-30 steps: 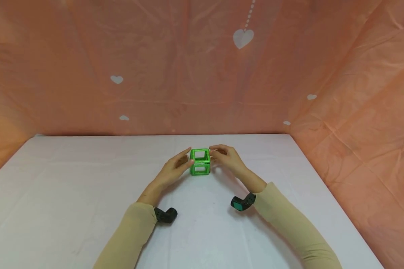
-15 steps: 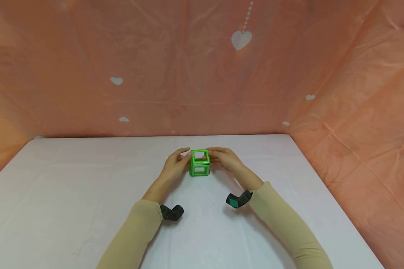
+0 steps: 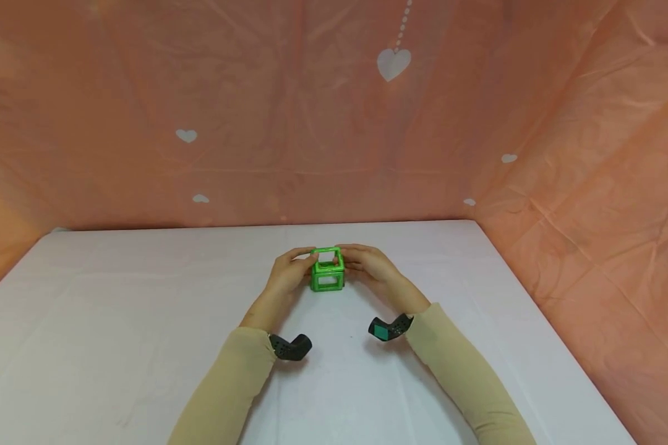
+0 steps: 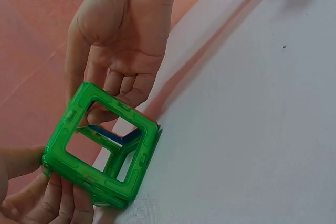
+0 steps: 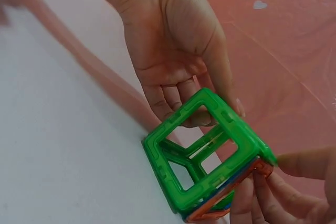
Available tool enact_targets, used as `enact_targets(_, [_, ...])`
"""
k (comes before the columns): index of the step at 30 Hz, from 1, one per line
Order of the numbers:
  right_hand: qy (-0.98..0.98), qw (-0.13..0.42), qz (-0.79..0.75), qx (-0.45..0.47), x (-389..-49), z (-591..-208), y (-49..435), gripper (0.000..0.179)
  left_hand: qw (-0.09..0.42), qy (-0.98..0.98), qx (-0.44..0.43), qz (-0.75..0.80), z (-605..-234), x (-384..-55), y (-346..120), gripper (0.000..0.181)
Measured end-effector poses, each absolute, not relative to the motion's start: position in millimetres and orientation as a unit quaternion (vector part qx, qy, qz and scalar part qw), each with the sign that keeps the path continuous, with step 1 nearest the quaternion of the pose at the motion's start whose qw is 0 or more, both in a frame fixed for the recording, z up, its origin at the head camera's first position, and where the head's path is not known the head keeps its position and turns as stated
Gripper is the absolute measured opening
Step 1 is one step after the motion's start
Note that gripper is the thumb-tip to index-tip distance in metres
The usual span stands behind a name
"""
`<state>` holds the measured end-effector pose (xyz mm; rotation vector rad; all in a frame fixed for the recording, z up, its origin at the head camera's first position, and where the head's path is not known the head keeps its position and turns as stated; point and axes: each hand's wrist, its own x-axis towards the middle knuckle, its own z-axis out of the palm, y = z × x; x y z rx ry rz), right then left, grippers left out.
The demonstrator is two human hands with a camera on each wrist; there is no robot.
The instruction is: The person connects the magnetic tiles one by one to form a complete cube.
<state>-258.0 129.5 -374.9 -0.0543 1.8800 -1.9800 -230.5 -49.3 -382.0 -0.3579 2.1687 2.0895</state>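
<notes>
A cube built of green magnetic tiles [image 3: 327, 270] stands on the table, its open square windows facing up and toward me. My left hand [image 3: 287, 272] holds its left side, thumb at the upper edge and fingers along the side. From the right, my right hand [image 3: 372, 264] grips the opposite side, with a fingertip showing through the top window. The right wrist view shows an orange tile [image 5: 218, 199] with a blue strip beside it on the right-hand face. In the left wrist view the green frame [image 4: 100, 178] sits between both hands, its lower fingers partly hidden behind it.
A white cloth covers the table [image 3: 145, 346]. Behind and beside it hangs an orange-pink curtain [image 3: 289, 111] with white hearts. Black wrist cameras [image 3: 291, 348] sit on the inner side of both sleeves, just above the table.
My left hand has moved right and its thumb has shifted at the cube's edge. My right hand has come slightly left, its fingertip now in the top window. The cube stays nearly in place.
</notes>
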Motion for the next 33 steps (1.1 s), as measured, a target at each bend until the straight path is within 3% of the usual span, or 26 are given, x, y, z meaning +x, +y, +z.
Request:
enact_targets(12, [0.745,0.170,-0.644,-0.028,-257.1,-373.9,129.9,0.041,0.047,0.717,-0.100,0.688,-383.2,-230.9,-48.4,0.036])
enact_targets(21, [0.729,0.182,-0.658,-0.051,-255.0,-376.1,135.8,0.046,0.040,0.736,-0.091,0.670,-382.7,-230.5,-48.1,0.036])
enact_targets(33, [0.743,0.161,-0.649,-0.009,-256.5,-371.8,125.8,0.042,0.042,0.773,-0.099,0.625,-378.1,-231.4,-50.5,0.035])
